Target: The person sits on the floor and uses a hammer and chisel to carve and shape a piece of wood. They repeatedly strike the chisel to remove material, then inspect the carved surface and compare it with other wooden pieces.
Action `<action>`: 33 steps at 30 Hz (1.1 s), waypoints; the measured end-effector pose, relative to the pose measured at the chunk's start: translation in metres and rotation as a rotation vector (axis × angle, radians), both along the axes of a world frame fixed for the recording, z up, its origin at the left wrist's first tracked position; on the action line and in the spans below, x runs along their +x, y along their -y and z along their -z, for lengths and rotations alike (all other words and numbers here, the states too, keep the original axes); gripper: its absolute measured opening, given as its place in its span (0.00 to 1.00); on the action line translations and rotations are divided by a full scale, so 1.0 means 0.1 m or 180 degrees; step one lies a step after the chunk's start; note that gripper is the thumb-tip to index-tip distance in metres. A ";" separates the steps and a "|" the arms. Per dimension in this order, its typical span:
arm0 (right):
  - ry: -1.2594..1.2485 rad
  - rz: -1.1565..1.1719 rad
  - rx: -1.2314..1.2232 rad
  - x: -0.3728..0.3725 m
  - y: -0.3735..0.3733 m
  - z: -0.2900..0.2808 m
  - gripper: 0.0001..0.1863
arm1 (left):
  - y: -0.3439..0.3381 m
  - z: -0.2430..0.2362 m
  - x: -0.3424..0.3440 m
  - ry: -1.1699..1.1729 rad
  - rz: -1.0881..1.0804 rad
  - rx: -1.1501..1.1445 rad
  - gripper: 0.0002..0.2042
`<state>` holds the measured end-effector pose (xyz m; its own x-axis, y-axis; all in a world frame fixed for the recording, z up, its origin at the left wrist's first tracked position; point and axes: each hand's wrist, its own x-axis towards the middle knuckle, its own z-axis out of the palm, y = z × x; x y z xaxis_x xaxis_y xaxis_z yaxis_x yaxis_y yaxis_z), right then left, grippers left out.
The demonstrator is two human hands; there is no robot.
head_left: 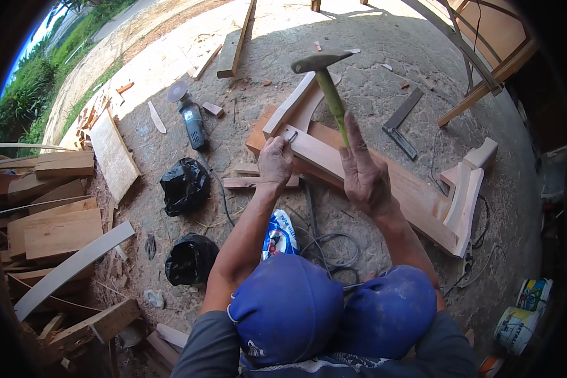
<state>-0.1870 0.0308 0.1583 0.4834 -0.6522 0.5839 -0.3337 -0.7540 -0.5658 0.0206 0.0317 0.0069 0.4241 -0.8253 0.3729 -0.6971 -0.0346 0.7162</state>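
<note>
My right hand (366,183) grips a hammer (334,101) by its green handle, with some fingers stretched along it. The hammer's dark head is raised above the far end of the wooden frame. My left hand (275,162) is closed at that end, pinching what looks like a nail (292,137) against the pale wooden rail (321,154). A curved wooden piece (291,104) meets the rail there. Another curved piece (465,208) stands at the rail's near right end. A reddish board (397,178) lies along the rail's far side.
An angle grinder (192,123) lies on the concrete floor to the left, its cable running toward me. Two black plastic bags (186,183) sit nearby. A square (402,120) lies beyond the frame. Stacked wood offcuts (63,230) fill the left; paint cans (516,327) stand at right.
</note>
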 end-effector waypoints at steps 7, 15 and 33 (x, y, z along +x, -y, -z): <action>-0.2238 0.0387 0.1310 -0.15 0.11 1.07 0.32 | -0.02 0.07 -0.14 -0.0119 0.0097 0.0054 0.08; -0.0263 0.0139 0.0833 -0.20 0.44 1.16 0.34 | 0.19 0.24 0.10 -0.2043 -0.0371 0.0213 0.07; -0.0133 0.0314 0.1404 -0.30 0.46 1.19 0.33 | -0.18 0.00 0.21 -0.0416 0.0383 0.0174 0.09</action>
